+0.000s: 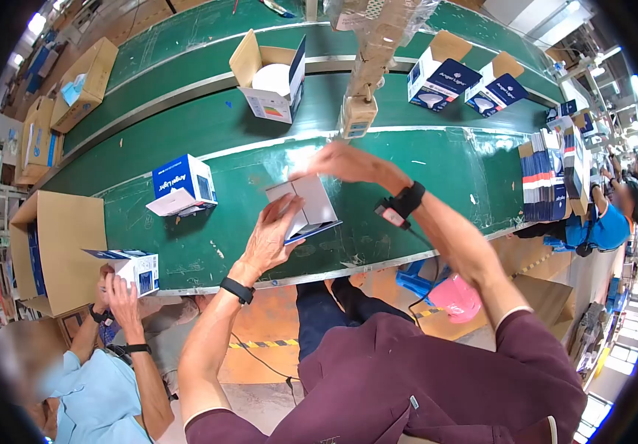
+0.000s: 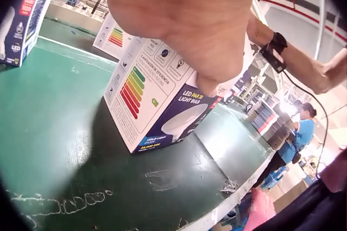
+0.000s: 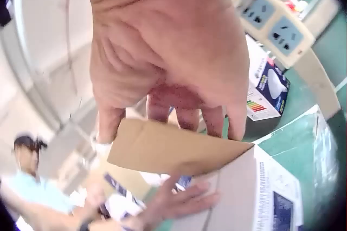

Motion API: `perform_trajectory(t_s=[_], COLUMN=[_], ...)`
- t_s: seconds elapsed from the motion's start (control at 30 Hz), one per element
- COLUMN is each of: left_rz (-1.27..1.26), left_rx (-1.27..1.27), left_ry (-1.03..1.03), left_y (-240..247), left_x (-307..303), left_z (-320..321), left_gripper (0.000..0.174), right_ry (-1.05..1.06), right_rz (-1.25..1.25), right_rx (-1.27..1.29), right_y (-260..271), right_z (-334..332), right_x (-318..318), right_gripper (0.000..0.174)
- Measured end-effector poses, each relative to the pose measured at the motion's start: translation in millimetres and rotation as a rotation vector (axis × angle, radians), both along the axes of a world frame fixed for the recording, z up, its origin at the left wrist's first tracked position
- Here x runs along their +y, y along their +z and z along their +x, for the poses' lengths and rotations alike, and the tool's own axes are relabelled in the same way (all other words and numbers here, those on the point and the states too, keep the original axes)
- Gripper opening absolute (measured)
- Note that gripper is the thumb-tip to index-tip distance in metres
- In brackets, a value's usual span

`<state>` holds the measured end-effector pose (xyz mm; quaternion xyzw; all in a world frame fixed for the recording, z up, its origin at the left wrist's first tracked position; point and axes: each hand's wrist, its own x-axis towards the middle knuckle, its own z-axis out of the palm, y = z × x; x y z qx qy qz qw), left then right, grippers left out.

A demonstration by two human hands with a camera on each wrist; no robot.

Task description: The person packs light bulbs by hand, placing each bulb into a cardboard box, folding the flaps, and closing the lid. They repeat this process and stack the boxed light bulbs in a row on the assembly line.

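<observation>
The left hand (image 1: 267, 240) lies nearest, fingers straight and flat against the near side of the box (image 1: 311, 203). Nothing is gripped; the palm only presses. The box stands on the green surface (image 1: 408, 192), close to its near edge and right in front of the person. The left wrist view shows its energy label and bulb print (image 2: 157, 101). The right hand (image 1: 341, 161) reaches over the box from behind and holds the brown top flap (image 3: 173, 147), with fingers bent over its edge and the thumb down at one end.

To the left a blue box (image 1: 183, 185) rests on the same surface. A second person (image 1: 97, 385) handles another one (image 1: 137, 268) beside an open carton (image 1: 59, 244). A stack of flat boxes (image 1: 552, 177) stands at the right. Farther off, an open box with a white bulb (image 1: 271, 78) and two open blue ones (image 1: 456, 78) sit on the far belt, with a socket block (image 1: 357, 115) hanging between them.
</observation>
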<state>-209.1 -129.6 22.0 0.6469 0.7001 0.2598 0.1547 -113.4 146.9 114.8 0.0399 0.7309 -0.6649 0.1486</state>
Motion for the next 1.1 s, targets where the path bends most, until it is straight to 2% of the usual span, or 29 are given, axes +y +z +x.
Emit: perform_trajectory(t_s=[0.03, 0.07, 0.1, 0.17, 0.27, 0.33, 0.37, 0.43, 0.5, 0.57, 0.6, 0.67, 0.77, 0.8, 0.93, 1.03, 1.1], left_rz=[-0.012, 0.103, 0.088, 0.051, 0.072, 0.124, 0.164, 0.238, 0.277, 0.41, 0.342, 0.326, 0.281, 0.279, 0.196, 0.136, 0.159], left_rx=[-0.089, -0.075, -0.056, -0.025, 0.027, 0.01, 0.008, 0.009, -0.127, -0.208, -0.19, -0.134, -0.039, 0.011, 0.108, 0.111, -0.141], left_ry=[0.048, 0.081, 0.047, -0.023, 0.013, 0.059, 0.128, 0.26, 0.568, 0.707, 0.719, 0.618, 0.532, 0.5, 0.356, 0.414, 0.52], left_y=[-4, -3, -3, 3, -4, -8, -8, -8, -24, -28, -26, -39, -42, -39, -36, -27, -31], left_x=[-3, -5, -5, -5, -6, -8, -8, -16, -28, -23, -23, -24, -29, -30, -39, -41, -37], left_z=[2, 2, -1, -5, -2, 4, 8, 22, 56, 78, 85, 78, 62, 60, 42, 49, 66], left_gripper=[0.074, 0.079, 0.079, 0.079, 0.078, 0.075, 0.073, 0.071, 0.069, 0.073, 0.073, 0.07, 0.063, 0.062, 0.063, 0.066, 0.07], right_ry=[0.223, 0.301, 0.252, 0.235, 0.227, 0.215, 0.21, 0.181, 0.141, 0.136, 0.12, 0.12, 0.129, 0.158, 0.269, 0.287, 0.285], right_rz=[0.163, 0.287, 0.33, 0.701, 0.73, 0.619, 0.568, 0.621, 0.648, 0.641, 0.642, 0.664, 0.661, 0.696, 0.671, 0.742, 0.767], right_rx=[-0.106, 0.134, 0.271, 0.581, 0.663, 0.652, 0.651, 0.716, 0.731, 0.73, 0.749, 0.785, 0.732, 0.747, 0.731, 0.708, 0.617], right_y=[7, -4, -15, -29, -36, -41, -42, -56, -69, -81, -85, -91, -92, -91, -85, -81, -75], right_z=[-6, 0, 6, 10, 16, 26, 30, 42, 49, 52, 53, 54, 52, 52, 56, 86, 112], right_x=[-4, -15, -25, -36, -36, -36, -33, -36, -40, -44, -45, -45, -54, -63, -47, -22, -30], right_gripper=[0.061, 0.059, 0.064, 0.064, 0.058, 0.05, 0.046, 0.037, 0.033, 0.028, 0.027, 0.026, 0.031, 0.037, 0.035, 0.046, 0.055])
